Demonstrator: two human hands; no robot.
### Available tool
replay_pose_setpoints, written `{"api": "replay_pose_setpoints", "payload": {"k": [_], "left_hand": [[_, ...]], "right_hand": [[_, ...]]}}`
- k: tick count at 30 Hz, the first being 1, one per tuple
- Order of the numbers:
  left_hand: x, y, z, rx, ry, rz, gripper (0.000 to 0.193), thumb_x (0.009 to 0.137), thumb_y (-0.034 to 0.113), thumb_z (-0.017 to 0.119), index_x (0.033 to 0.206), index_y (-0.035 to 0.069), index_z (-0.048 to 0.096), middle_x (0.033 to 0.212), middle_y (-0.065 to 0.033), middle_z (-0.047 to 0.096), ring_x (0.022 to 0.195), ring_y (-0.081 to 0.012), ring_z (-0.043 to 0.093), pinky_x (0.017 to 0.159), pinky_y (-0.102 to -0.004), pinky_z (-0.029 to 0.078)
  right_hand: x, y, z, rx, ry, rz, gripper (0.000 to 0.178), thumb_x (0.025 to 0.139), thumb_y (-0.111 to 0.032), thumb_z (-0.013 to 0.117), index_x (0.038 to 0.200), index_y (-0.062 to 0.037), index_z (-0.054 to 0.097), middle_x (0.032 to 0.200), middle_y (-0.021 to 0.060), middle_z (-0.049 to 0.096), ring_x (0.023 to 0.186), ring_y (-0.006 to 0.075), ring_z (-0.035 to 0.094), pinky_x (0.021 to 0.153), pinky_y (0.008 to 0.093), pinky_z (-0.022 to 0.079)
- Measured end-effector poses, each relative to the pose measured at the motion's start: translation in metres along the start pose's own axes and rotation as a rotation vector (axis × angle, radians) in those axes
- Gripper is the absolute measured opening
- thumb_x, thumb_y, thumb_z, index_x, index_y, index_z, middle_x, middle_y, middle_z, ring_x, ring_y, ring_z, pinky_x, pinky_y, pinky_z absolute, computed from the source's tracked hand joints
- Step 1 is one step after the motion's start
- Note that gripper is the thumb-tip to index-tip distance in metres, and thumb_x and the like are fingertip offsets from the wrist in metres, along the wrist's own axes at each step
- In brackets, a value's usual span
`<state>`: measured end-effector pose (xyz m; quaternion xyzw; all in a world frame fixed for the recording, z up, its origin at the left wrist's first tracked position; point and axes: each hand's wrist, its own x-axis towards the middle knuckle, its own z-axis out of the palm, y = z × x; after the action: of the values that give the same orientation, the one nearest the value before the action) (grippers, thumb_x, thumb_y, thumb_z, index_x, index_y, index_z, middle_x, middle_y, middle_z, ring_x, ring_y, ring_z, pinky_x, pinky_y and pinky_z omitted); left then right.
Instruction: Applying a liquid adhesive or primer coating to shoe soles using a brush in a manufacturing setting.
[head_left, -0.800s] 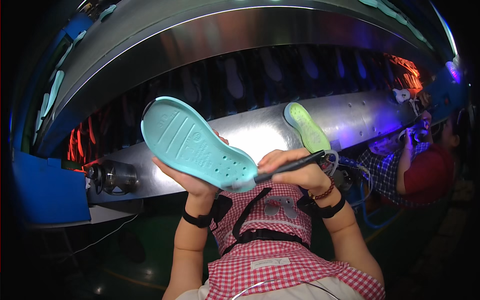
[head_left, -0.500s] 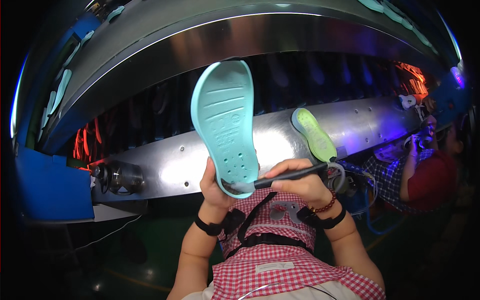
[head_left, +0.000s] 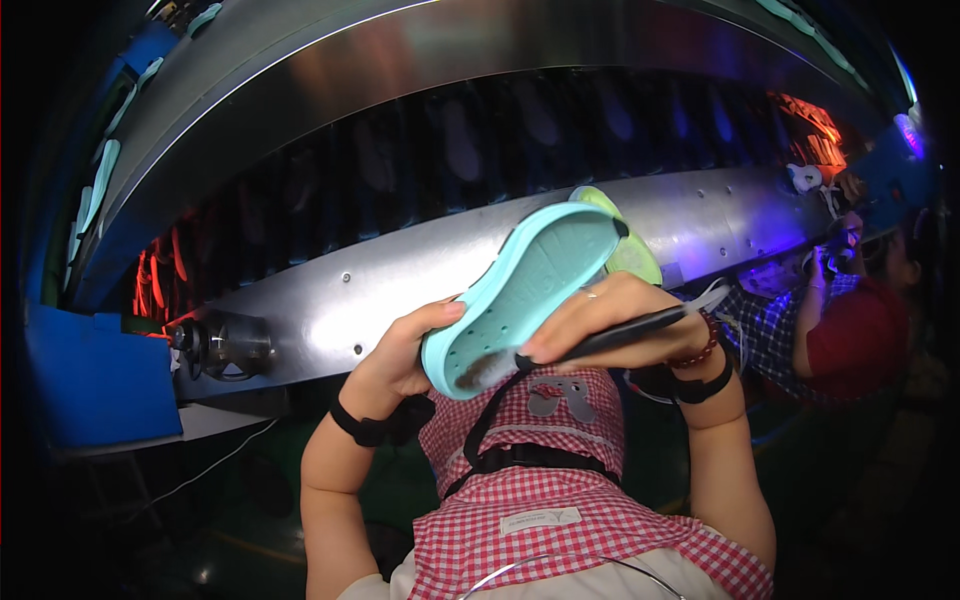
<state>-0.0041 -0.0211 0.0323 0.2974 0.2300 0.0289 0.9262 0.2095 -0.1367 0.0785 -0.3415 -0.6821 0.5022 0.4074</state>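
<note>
A turquoise shoe sole [head_left: 555, 262] with a raised rim, grooves and small holes is tilted in front of me, its wide end toward the upper right. My left hand [head_left: 402, 352] grips its near left end, thumb on the rim. In my right hand [head_left: 615, 308] is a black-handled brush [head_left: 632, 333] with a pale tube at its back end. Its blurred bristles touch the inside of the sole's near end. Behind the turquoise sole, a yellow-green sole [head_left: 637, 252] lies partly hidden on the metal ledge [head_left: 400, 275].
Beyond the ledge, dark slots with faint sole shapes run under a steel-edged conveyor [head_left: 440, 40]. Orange glows show at both ends. A metal and glass container [head_left: 232, 345] stands left, beside a blue box [head_left: 95, 375]. At right, another person [head_left: 850, 340] works at the ledge.
The turquoise sole has swung from nearly upright to leaning right, now covering part of the yellow-green sole. My right hand has turned over it, with the brush still at its near end.
</note>
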Motion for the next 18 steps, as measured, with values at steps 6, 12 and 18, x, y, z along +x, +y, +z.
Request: {"api": "replay_pose_setpoints", "payload": {"k": [6, 12, 18], "left_hand": [[-0.007, 0.006, 0.007, 0.291, 0.001, -0.041, 0.062, 0.084, 0.038, 0.05, 0.127, -0.004, 0.037, 0.118, -0.0205, 0.049, 0.103, -0.0239, 0.054, 0.085, -0.0318, 0.046], [-0.023, 0.006, -0.003, 0.339, 0.065, 0.053, 0.061, 0.084, 0.041, 0.045, 0.125, -0.005, 0.04, 0.116, -0.0205, 0.051, 0.103, -0.0252, 0.054, 0.086, -0.0343, 0.044], [-0.032, 0.002, -0.033, 0.1, 0.033, 0.101, 0.062, 0.082, 0.041, 0.043, 0.123, -0.006, 0.042, 0.115, -0.0198, 0.053, 0.099, -0.0245, 0.055, 0.087, -0.033, 0.043]], "right_hand": [[-0.003, -0.003, -0.019, -0.083, -0.158, -0.006, 0.02, 0.073, -0.003, 0.065, 0.092, 0.0008, 0.063, 0.093, 0.0144, 0.064, 0.088, 0.0251, 0.062, 0.077, 0.0314, 0.049], [-0.015, 0.014, -0.011, 0.008, -0.011, 0.026, 0.02, 0.073, -0.003, 0.066, 0.092, 0.0009, 0.063, 0.095, 0.0146, 0.064, 0.091, 0.023, 0.062, 0.081, 0.0307, 0.049], [-0.019, 0.014, -0.004, -0.017, 0.275, 0.056, 0.019, 0.071, 0.0, 0.067, 0.09, 0.0009, 0.064, 0.093, 0.0154, 0.064, 0.091, 0.0247, 0.062, 0.082, 0.0316, 0.049]]}}
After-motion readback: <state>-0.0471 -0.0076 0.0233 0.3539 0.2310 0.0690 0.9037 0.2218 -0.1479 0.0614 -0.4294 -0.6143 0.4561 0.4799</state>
